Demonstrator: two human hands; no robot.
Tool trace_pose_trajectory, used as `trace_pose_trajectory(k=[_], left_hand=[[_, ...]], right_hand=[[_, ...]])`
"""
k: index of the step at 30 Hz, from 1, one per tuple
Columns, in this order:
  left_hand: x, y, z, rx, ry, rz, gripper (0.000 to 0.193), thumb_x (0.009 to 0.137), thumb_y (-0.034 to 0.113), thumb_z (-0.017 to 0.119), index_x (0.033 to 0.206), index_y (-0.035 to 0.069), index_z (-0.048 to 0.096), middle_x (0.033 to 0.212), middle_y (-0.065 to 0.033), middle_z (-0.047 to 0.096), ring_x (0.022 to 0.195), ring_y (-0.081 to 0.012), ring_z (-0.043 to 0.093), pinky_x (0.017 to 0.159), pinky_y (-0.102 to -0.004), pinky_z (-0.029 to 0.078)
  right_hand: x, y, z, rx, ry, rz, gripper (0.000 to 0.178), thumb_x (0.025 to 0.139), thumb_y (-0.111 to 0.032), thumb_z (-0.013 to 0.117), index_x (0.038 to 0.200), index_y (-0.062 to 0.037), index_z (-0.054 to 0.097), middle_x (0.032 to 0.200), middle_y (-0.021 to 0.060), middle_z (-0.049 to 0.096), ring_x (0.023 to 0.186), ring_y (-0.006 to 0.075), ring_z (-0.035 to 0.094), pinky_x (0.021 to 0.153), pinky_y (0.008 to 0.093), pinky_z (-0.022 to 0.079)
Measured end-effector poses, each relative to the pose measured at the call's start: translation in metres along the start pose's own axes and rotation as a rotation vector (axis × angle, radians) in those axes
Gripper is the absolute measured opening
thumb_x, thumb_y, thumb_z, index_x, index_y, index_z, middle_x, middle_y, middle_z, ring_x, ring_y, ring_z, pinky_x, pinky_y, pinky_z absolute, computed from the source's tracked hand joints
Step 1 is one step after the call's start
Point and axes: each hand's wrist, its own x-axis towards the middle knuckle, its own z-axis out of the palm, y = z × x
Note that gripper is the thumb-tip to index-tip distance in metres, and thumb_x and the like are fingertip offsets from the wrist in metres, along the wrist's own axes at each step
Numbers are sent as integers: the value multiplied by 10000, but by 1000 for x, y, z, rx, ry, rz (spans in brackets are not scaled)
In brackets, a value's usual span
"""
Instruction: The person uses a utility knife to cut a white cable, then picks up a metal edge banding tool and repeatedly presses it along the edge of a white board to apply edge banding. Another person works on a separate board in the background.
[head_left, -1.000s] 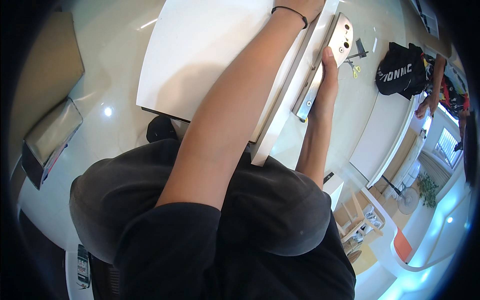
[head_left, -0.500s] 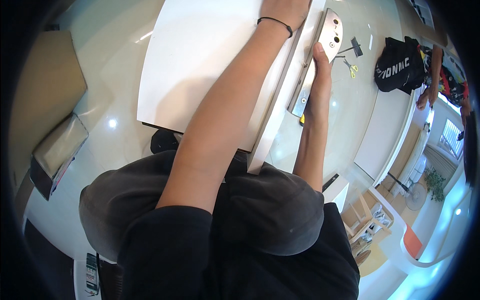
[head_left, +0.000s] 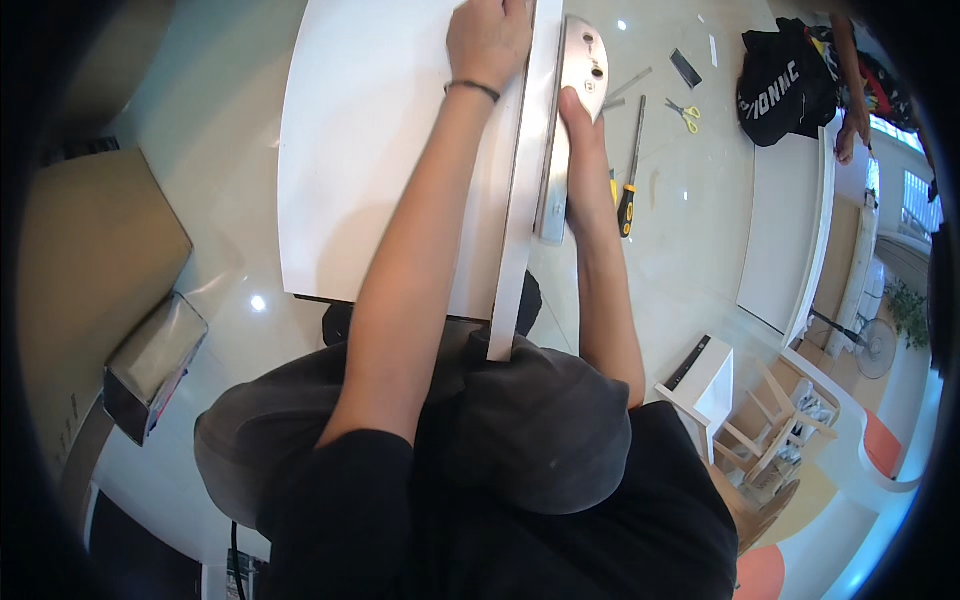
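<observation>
A white panel (head_left: 370,110) lies in front of me, with a raised white strip (head_left: 515,230) along its right side. My left hand (head_left: 488,42) rests on the panel against this strip, its fingers mostly cut off by the upper picture edge. My right hand (head_left: 588,165) is closed around a long silver metal plate (head_left: 580,70) with a rounded end and holes. The thumb lies on the plate's face while the other fingers are hidden behind it. The plate stands close alongside the strip; whether they touch I cannot tell.
On the floor to the right lie a yellow-black screwdriver (head_left: 628,208), yellow scissors (head_left: 686,115) and a small dark flat piece (head_left: 686,68). Another person's hand (head_left: 850,135) is near a black bag (head_left: 785,90). A cardboard box (head_left: 105,240) stands left.
The view has shifted, so panel, plate and both hands appear farther left. The screwdriver, mostly covered before, now shows beside my right forearm. My right hand still holds the plate.
</observation>
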Motion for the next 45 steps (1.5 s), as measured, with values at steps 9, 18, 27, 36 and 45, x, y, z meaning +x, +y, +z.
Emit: trace_pose_trajectory(k=[9,18,27,36,45], left_hand=[[-9,11,4,11,102,-10,297,998,143,508,1171,19,716,1082,-247,721,1020,-424,685,901,-471,537],[-8,15,3,60,154,81,283,963,97,529,1141,11,732,1039,-243,724,981,-413,682,886,-484,535],[-10,10,6,51,151,101,300,988,106,506,1161,-8,723,1077,-246,722,1027,-413,679,924,-482,530],[-8,7,6,85,132,91,325,996,139,486,1171,3,724,1107,-236,720,1069,-403,663,940,-488,504],[-8,6,7,112,139,75,311,974,114,502,1157,8,730,1057,-251,722,1022,-411,675,919,-487,523]], right_hand=[[72,0,-10,55,-157,-63,596,1009,-480,564,1334,18,532,1072,99,693,879,114,690,748,269,566],[-32,-9,0,-23,-42,17,798,996,-480,612,1496,71,325,1464,203,470,1379,261,435,1173,382,313],[-13,-1,-1,26,-40,-66,840,984,-494,627,1522,62,299,1460,198,482,1375,259,435,1167,370,315],[68,-3,-3,103,-35,-39,425,1064,-431,498,1074,-51,689,769,-24,643,615,60,568,557,230,456],[-87,0,0,-97,-17,119,865,1003,-459,605,1582,49,213,1549,215,403,1436,284,390,1195,383,290]])
